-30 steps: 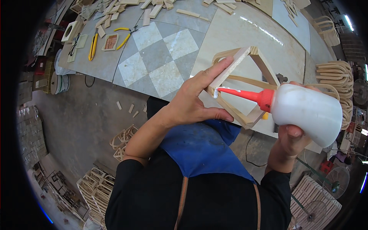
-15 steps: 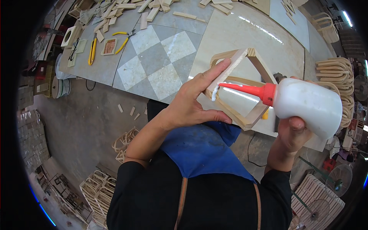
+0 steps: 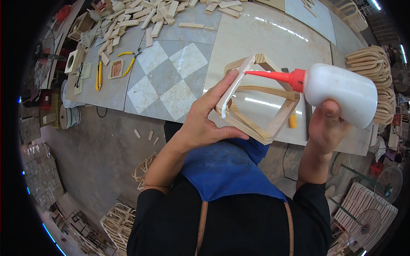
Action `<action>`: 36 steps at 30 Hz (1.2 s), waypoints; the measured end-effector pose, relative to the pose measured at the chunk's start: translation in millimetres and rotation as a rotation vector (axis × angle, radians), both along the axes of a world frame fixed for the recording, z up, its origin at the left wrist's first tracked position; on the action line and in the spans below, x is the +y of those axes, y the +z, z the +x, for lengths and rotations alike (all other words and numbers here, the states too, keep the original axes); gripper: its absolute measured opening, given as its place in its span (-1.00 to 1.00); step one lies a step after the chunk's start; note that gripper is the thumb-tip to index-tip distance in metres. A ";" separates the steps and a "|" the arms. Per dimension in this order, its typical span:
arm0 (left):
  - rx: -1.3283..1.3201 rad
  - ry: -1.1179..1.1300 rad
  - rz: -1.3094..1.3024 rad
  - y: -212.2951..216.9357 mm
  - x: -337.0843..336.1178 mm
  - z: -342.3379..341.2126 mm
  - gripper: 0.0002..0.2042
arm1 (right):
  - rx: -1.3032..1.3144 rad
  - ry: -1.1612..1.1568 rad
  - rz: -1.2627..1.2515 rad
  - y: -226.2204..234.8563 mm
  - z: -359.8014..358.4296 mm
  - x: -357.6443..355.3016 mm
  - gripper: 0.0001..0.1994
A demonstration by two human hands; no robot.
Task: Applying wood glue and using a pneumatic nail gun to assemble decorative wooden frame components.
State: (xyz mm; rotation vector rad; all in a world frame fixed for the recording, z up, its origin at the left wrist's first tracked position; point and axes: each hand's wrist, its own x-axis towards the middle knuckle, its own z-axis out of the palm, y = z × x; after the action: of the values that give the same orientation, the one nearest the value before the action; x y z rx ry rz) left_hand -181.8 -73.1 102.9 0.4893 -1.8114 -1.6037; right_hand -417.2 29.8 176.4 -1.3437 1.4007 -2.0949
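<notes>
Squeezing glue bottle (image 3: 339,94) over wooden frame (image 3: 260,102)

Tiled worktable (image 3: 265,38): wood offcuts (image 3: 149,17), yellow pliers (image 3: 128,59), yellow knife (image 3: 99,74).

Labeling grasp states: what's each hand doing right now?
Left hand: closed on the wooden frame.
Right hand: closed on the white glue bottle.

I wear a black top with long sleeves pushed up to just above my elbows, leaving my forearms bare. Over it hangs a blue apron, its bib creased and dusty, held by two thin brown straps running down over my chest. My hands, left (image 3: 205,123) and right (image 3: 326,128), are bare, without gloves or rings.
</notes>
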 end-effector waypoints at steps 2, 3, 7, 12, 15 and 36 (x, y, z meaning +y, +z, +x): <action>-0.025 -0.004 0.037 -0.5 1.6 1.4 0.14 | 0.078 0.015 0.011 -1.4 -8.2 0.1 -0.36; -0.038 -0.006 0.054 -1.0 2.2 2.0 0.14 | 0.117 0.023 0.016 -1.8 -12.0 0.1 -0.38; -0.042 0.002 0.021 -9.2 2.6 1.8 0.20 | 0.108 0.014 0.019 -1.2 -13.5 -3.4 -0.42; -0.032 0.010 0.012 -9.0 3.6 2.4 0.21 | 0.057 -0.013 0.014 1.5 -14.0 -3.2 -0.44; -0.032 0.002 0.056 -6.9 3.8 2.8 0.15 | 0.053 -0.028 0.016 2.5 -14.8 -0.9 -0.44; 0.044 0.065 0.062 -12.5 -1.7 1.8 0.26 | 0.039 -0.183 0.067 -2.7 -35.8 42.8 -0.46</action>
State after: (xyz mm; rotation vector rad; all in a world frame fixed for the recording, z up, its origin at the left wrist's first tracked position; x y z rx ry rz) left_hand -179.9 -74.8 90.3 0.5323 -1.7008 -1.6174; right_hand -453.0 72.6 173.7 -1.2801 1.6517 -2.1222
